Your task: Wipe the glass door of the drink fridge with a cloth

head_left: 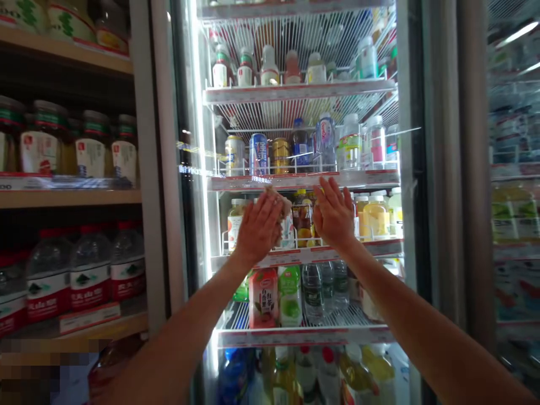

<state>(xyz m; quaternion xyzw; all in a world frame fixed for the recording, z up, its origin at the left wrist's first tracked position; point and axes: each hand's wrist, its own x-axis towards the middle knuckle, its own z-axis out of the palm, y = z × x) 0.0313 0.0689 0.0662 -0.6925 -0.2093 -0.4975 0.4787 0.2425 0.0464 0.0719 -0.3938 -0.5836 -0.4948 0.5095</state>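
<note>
My left hand (259,228) is raised against the glass door of a drinks refrigerator (295,180), with a crumpled beige cloth (280,205) held under its fingers. My right hand (333,214) is raised beside it, fingers spread and palm forward, holding nothing. It appears to rest on the glass. Both hands are level with a lit wire shelf (304,256) that carries bottled drinks, including an amber jar-like bottle (302,218) between the hands. Behind the glass, the hands hide part of that row.
Wire shelves of cans and bottles fill the lit refrigerator. Its metal door frame (409,140) stands to the right, with another refrigerator (514,225) beyond. Wooden shelves (70,197) at left hold jars and large water bottles.
</note>
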